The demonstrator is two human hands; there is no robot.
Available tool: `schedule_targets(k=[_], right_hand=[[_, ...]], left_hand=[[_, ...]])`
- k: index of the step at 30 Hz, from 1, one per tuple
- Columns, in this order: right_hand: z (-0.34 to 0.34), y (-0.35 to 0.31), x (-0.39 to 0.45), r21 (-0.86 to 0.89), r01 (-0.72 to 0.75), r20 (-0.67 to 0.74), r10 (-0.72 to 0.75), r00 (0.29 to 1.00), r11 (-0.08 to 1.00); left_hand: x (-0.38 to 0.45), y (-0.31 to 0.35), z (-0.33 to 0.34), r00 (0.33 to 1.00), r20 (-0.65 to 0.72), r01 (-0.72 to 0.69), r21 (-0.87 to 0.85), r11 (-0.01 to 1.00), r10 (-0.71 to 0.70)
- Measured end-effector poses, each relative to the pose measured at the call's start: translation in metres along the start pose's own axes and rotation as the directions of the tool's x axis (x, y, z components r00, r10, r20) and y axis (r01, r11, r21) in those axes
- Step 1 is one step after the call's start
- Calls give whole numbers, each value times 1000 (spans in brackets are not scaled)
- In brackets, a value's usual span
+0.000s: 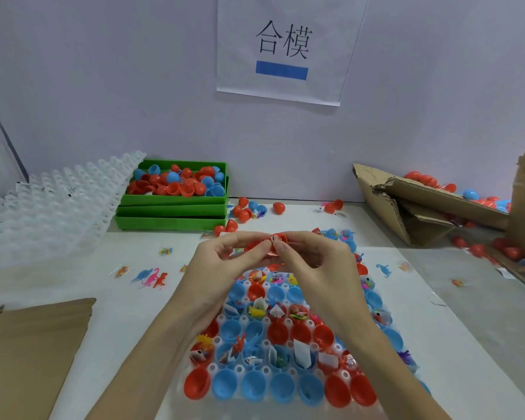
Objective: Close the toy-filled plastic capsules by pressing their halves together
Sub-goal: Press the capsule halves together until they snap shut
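Note:
Both hands hold one red capsule (pixel 278 240) above the far end of a white holder tray (pixel 243 321). My left hand (pixel 228 262) grips one red half from the left. My right hand (pixel 311 260) pinches the other half, where a small white slip shows inside. The two halves meet between my fingertips; whether they are fully joined is hidden by the fingers. The tray below carries several red and blue capsule halves, many with small toys and paper slips in them.
A green bin (pixel 173 204) of loose red and blue halves stands at the back left, beside stacked clear trays (pixel 49 207). Torn cardboard (pixel 422 204) with more capsules lies at the right. Small toy dinosaurs (pixel 152 278) and loose capsules (pixel 243 212) scatter the table. Brown cardboard (pixel 28 353) sits front left.

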State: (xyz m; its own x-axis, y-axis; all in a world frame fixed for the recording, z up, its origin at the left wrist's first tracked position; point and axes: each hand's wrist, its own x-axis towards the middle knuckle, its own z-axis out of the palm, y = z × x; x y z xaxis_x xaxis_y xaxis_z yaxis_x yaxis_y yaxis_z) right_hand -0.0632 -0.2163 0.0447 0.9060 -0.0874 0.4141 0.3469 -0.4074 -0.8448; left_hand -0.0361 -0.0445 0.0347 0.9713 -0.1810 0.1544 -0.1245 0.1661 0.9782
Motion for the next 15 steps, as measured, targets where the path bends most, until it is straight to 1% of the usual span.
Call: schedule_targets(k=[3,5,7,10,12,15], right_hand=[[1,-2,0,-57,9,-20,-10,1000,998],[3,-2,-1,-76,16,-16,-17,1000,997],[3,-2,-1,-76,42,-11,-43,999,996],[1,-2,0,-89,74,-15,-75,997,993],[-2,-1,1,-67,66,-1,-67,998,996],[-4,-1,2,-17,64,19,-63,998,998]], left_hand=[[-1,-1,4,991,-91,-80,207,975,101],[-3,-2,8,973,-133,-148,264,953,188],[-4,-2,11,957,-141,-206,290,934,255],[-5,0,9,957,-90,-244,270,931,277],[-5,3,4,964,-9,-255,249,934,265],[-6,4,0,960,101,-280,279,919,262]])
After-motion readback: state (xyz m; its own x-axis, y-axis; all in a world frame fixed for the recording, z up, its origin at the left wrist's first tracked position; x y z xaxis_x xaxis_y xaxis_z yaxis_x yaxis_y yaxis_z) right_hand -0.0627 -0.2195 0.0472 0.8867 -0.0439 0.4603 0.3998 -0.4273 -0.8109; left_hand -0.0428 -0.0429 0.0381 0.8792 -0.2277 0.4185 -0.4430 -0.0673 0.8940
